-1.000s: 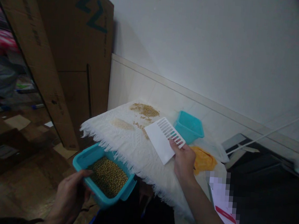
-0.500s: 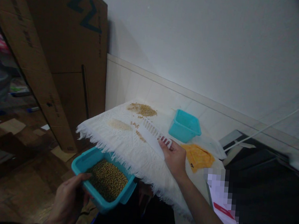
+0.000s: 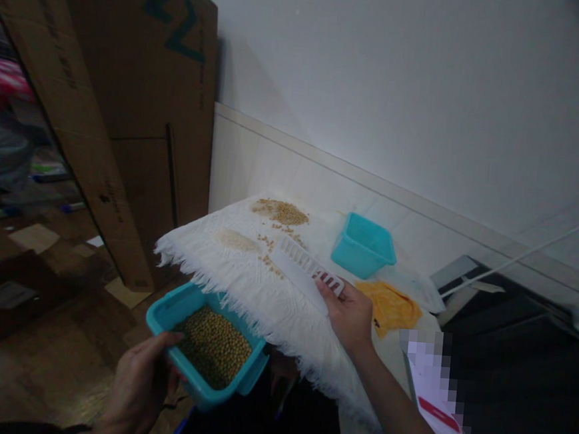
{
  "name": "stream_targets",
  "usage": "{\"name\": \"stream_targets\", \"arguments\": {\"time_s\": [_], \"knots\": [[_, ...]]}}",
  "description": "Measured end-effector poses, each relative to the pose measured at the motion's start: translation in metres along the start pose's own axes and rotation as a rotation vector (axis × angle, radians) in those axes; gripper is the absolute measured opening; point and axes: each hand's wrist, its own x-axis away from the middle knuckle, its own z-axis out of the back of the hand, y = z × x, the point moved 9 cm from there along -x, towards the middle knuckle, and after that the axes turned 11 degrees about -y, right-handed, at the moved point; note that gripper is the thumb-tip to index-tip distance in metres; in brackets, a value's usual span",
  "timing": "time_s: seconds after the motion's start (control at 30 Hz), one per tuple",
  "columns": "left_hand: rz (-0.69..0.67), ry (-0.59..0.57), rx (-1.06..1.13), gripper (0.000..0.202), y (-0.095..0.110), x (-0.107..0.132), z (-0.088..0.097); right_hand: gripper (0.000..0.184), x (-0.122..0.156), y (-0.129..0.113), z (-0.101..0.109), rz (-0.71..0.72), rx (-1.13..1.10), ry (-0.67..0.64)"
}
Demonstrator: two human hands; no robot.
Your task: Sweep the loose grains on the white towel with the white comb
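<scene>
My left hand (image 3: 139,376) grips the near-left rim of a teal plastic tub (image 3: 159,314), thumb over the edge. Yellow soybeans (image 3: 214,345) fill much of this tub, which is held just below the fringed edge of a white cloth (image 3: 305,328). Between the fingers and thumb of my right hand (image 3: 349,312) is a flat white plastic piece with a row of slots (image 3: 298,264). Its far end is over the cloth, beside scattered soybeans (image 3: 268,262). Beyond lies a heap of soybeans (image 3: 287,213), and left of the strip a pale heap of small grains (image 3: 237,241).
A second teal tub (image 3: 362,249) stands at the back right of the table, by the wall. An orange cloth (image 3: 387,305) lies in front of it. At left rises a tall cardboard box (image 3: 143,98); a person in grey trousers (image 3: 1,147) is beyond it.
The whole view has shifted a little. The slotted piece in my right hand has moved slightly back toward me, uncovering scattered soybeans near its far end. My left hand still holds the tub.
</scene>
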Motion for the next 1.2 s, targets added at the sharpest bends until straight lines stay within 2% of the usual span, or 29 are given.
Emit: {"name": "stream_targets", "arguments": {"time_s": [0.2, 0.37, 0.57, 0.93, 1.07, 1.2], "knots": [[0.013, 0.009, 0.008, 0.043, 0.001, 0.001, 0.0, 0.037, 0.003, 0.002, -0.001, -0.003, -0.014, -0.009], [0.001, 0.066, 0.0, 0.041, 0.004, 0.004, -0.001, 0.039, 0.005, 0.003, 0.001, 0.021, 0.011, -0.002], [0.011, -0.012, -0.027, 0.044, -0.001, 0.0, -0.001, 0.042, 0.006, 0.001, 0.001, 0.02, 0.012, -0.022], [0.017, -0.005, -0.019, 0.045, -0.002, 0.0, -0.001, 0.036, 0.01, 0.015, 0.002, 0.039, 0.011, -0.069], [-0.007, 0.038, -0.003, 0.042, 0.006, 0.006, -0.005, 0.034, 0.011, 0.014, 0.002, 0.037, -0.011, -0.078], [0.004, 0.004, -0.003, 0.042, 0.003, 0.005, -0.005, 0.033, 0.012, 0.011, 0.003, 0.036, -0.027, -0.083]]}}
